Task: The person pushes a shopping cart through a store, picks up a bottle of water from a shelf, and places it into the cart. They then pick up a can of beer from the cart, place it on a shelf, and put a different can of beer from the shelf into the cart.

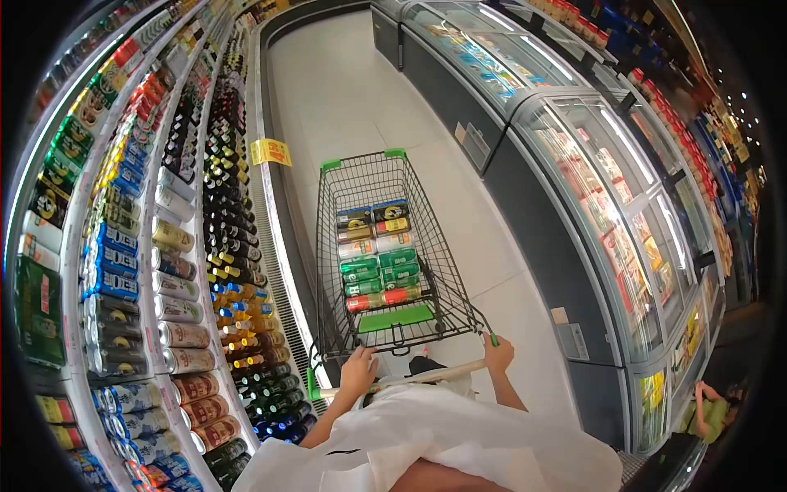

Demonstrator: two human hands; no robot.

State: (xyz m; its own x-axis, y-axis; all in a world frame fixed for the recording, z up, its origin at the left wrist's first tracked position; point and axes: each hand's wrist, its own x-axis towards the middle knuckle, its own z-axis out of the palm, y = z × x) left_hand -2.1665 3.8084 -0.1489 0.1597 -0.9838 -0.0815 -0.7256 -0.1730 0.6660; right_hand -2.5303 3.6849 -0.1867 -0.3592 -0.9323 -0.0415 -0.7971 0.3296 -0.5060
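Observation:
A black wire shopping cart (328,238) with green corner pieces stands in front of me. My left hand (358,371) is at its rear left, fingers bent near the back rim, with the wrist by the pale handle bar (447,373). At the rear right corner my right hand (498,353) is closed around the cart's green end piece. Paired cans lie in the basket: dark ones with gold (354,219), white and orange ones (393,241), green beer cans (399,272) and red ones (369,302). A green plastic flap (398,318) is behind them.
Shelves of beer cans (188,336) and bottles (229,164) line the left side, with a yellow price sign (270,152) on the edge. Glass-topped freezers (607,189) run along the right. Pale floor (328,90) stretches ahead. Another person's arm (701,407) shows at lower right.

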